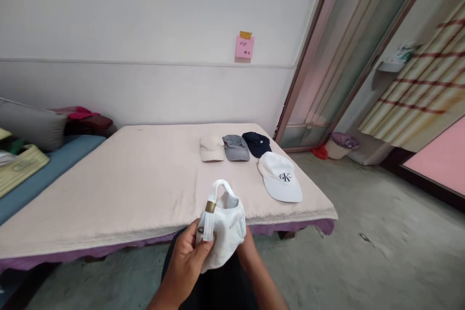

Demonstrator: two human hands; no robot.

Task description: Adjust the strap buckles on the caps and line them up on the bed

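Note:
Over my lap, in front of the bed's near edge, I hold a white baseball cap with its back strap and brass-coloured buckle facing up. My left hand grips the cap's left side, thumb pressed near the strap end. My right hand is at the cap's right side, its fingers mostly hidden behind the fabric. Beyond them on the bed lie a beige cap, a grey cap and a dark navy cap in a row. Nearer on the right rests a white cap with black letters.
The bed has a pale pink cover. A grey cushion and a blue mat are at the left. A pink note hangs on the wall. A waste bin stands on the floor by the sliding door.

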